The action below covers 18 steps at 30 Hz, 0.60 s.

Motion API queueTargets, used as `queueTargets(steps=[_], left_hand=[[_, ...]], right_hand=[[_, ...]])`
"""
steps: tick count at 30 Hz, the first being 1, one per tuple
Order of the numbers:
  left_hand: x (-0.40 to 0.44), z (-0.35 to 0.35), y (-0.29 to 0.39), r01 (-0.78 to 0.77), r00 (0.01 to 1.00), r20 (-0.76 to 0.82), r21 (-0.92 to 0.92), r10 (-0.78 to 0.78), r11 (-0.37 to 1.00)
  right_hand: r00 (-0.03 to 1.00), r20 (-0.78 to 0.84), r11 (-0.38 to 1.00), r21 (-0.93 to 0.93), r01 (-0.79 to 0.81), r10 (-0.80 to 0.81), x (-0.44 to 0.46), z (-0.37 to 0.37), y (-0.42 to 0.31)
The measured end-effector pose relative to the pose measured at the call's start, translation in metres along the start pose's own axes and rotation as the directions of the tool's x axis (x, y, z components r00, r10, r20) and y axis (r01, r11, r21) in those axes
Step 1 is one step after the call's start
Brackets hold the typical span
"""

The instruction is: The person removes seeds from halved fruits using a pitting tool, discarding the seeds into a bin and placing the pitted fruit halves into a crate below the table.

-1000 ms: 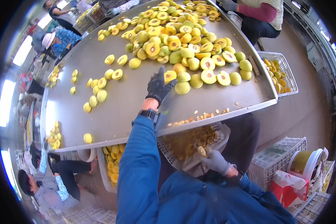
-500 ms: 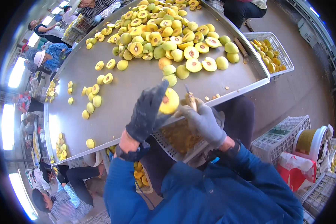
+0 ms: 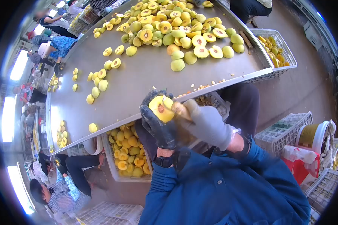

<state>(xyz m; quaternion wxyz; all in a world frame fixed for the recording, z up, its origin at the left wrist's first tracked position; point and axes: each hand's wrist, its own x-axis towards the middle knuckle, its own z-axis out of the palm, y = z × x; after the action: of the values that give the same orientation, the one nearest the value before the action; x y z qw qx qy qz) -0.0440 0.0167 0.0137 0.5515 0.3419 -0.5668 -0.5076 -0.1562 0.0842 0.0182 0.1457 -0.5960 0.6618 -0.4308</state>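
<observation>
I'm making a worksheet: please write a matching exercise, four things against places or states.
1. Black-gloved left hand
2. Grey-gloved right hand
3. Large heap of yellow-green fruit
4. Red-and-white plastic bag

A. Near the white round bucket
B. Gripping a tan-handled tool
C. On the silver metal table
D. Holding a yellow fruit half

Pairs: 1-D; 2-B; 3-C; 4-A

To the right of the right hand (image 3: 213, 125) stand a pale plastic crate (image 3: 283, 133), a white bucket (image 3: 311, 135) and a red-and-white bag (image 3: 298, 165). Left of the left hand (image 3: 159, 129), a person in a striped top (image 3: 63, 197) sits low; farther off are a person in blue patterned clothing (image 3: 63, 47) and a bright window (image 3: 8, 120).
</observation>
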Motion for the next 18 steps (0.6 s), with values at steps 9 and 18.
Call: queueTargets(steps=[9,18], left_hand=[[-0.008,-0.001,0.01,0.035,0.999,-0.038,0.029,-0.034,0.999],[-0.008,0.0,0.017,-0.141,0.989,0.0,0.329,0.149,0.934]], right_hand=[[0.99,0.141,0.995,-0.095,0.019,-0.005,-0.017,0.006,-0.009],[0.979,0.205,0.999,0.04,-0.027,0.018,-0.016,0.006,-0.01]])
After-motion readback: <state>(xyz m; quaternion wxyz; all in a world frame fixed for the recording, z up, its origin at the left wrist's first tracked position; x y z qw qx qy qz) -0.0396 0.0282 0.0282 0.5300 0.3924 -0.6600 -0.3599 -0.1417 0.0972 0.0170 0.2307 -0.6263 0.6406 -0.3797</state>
